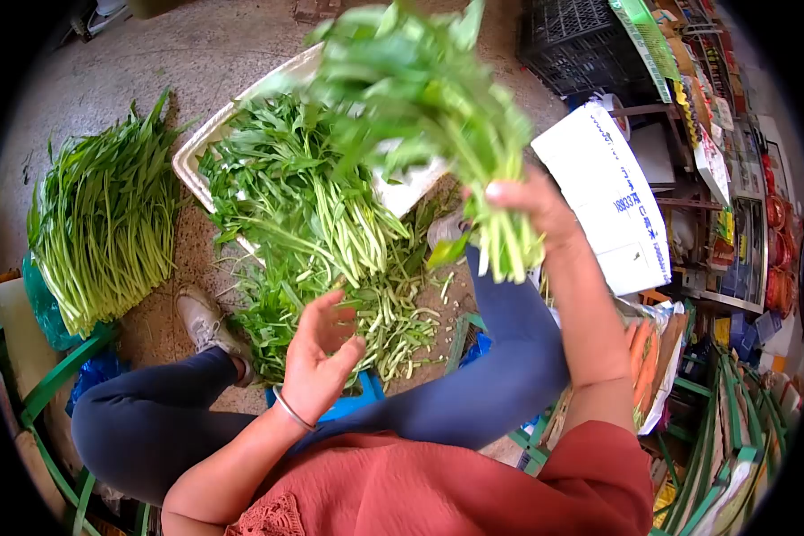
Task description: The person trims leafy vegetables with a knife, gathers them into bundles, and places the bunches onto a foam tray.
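My right hand (536,204) is raised and closed around the stems of a bunch of water spinach (438,116). Its leaves point up and left, slightly blurred, and the cut stem ends hang below my fist. Over my lap, my left hand (320,353) has its fingers apart, holds nothing, and wears a bangle at the wrist. Beyond it, more water spinach (281,170) lies heaped in a white foam box (189,174). Short cut stems and loose leaves (402,326) are piled on the floor between my legs, just past my left hand.
A tidy stack of water spinach (107,223) stands on the left, beside green metal bars (67,375). To the right are a white box with writing (603,196), carrots (641,362) and crowded shelves. A black crate (581,49) sits at the back right.
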The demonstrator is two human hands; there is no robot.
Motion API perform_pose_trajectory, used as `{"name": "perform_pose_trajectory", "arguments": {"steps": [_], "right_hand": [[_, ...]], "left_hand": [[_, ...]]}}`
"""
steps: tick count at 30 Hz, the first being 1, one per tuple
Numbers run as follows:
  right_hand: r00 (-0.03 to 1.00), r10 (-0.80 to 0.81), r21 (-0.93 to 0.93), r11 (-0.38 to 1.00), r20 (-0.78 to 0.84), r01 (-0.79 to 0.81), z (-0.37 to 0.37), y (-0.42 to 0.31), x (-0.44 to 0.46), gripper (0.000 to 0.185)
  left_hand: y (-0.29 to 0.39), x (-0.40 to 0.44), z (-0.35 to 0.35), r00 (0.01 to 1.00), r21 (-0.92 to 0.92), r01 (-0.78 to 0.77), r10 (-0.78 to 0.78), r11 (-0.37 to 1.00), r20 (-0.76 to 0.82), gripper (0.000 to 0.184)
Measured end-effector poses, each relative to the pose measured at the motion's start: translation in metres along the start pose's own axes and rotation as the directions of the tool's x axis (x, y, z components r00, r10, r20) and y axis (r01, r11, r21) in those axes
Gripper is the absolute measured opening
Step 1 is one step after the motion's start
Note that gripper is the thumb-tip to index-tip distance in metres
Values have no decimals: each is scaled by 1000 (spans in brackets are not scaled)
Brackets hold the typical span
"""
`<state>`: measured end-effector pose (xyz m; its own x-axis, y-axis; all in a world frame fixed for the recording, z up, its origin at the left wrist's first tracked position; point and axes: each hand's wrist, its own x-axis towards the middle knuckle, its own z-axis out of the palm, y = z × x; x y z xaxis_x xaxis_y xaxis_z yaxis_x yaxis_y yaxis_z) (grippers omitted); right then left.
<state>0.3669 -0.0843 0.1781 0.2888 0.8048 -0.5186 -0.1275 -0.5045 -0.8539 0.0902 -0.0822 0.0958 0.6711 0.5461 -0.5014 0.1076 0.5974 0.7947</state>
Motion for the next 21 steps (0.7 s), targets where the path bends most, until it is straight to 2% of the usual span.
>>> {"name": "perform_pose_trajectory", "arguments": {"steps": [1,2,3,5,8,10,11,13,15,16,18,19,21], "right_hand": [[994,-98,-127,988,-45,92,-16,-6,19,77],[992,-116,-255,962,-50,99,-30,-21,35,74],[928,-357,-386,875,-106,293,-29,-35,51,71],[868,-496,-406,796,-14,448,-59,-40,97,69],[842,-538,-440,749,33,496,-93,-33,163,64],[820,-572,-568,682,-21,461,-112,-7,204,60],[865,-493,-648,689,-90,325,-114,8,217,61],[857,-497,-789,577,-135,210,-141,76,266,63],[947,-202,-808,582,-249,-89,-157,132,291,73],[952,-183,-800,593,-244,-91,-159,146,297,73],[913,42,-744,565,-406,-357,-161,174,301,85],[913,61,-738,568,-404,-365,-166,185,305,85],[928,-82,-790,556,-362,-259,-174,196,309,96]], "left_hand": [[-12,8,-3,993,-33,115,-115,993,6,49],[-30,15,-7,994,100,110,-109,989,-13,45],[-40,20,-8,989,128,147,-147,981,-7,43],[-48,29,-11,950,150,302,-310,941,33,42],[-50,43,-16,875,17,484,-484,875,14,39],[-51,53,-20,865,1,501,-500,866,-31,39],[-51,57,-21,862,-17,501,-500,865,-77,38],[-48,68,-25,848,-31,518,-518,855,-109,37],[-43,73,-26,824,-127,542,-555,831,-111,35],[-40,76,-26,806,-159,564,-582,810,-110,34],[-36,79,-26,791,-185,576,-600,796,-117,33],[-36,80,-27,795,-210,568,-596,796,-112,33],[-36,79,-27,790,-218,572,-602,791,-112,33]]}}
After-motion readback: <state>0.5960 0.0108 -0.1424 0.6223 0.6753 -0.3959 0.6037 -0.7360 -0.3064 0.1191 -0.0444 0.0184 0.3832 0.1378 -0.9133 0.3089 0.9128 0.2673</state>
